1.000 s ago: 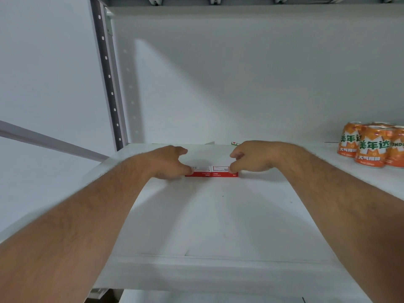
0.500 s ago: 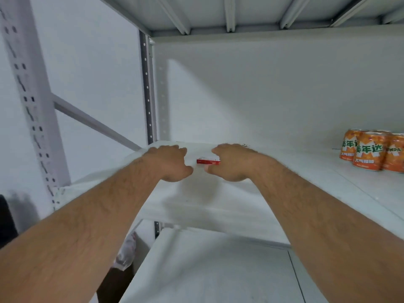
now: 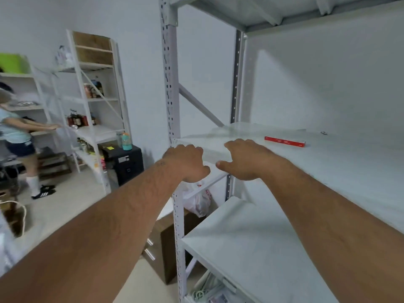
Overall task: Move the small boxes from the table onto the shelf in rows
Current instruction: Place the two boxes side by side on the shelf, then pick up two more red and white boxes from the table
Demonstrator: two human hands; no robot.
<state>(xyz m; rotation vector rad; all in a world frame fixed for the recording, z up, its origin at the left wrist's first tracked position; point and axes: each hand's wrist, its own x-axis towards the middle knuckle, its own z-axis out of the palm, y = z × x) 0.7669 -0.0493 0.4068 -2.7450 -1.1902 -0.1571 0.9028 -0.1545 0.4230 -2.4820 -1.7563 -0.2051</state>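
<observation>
Thin red flat boxes (image 3: 284, 141) far right on white metal shelf (image 3: 328, 171), lying left-to-right. Right hand (image 3: 247, 160) nearer; left hand (image 3: 185, 162) loosely curled. Both grips empty.

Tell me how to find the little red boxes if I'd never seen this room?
Look at the big grey metal shelf rack on the right. On its middle shelf board, beyond the person's two hands, lies a flat row of red boxes. It is the only red thing on that pale board; a tiny object sits behind it.

Plastic bag (image 3: 197, 201) below; black cabinet (image 3: 125, 164) left.
</observation>
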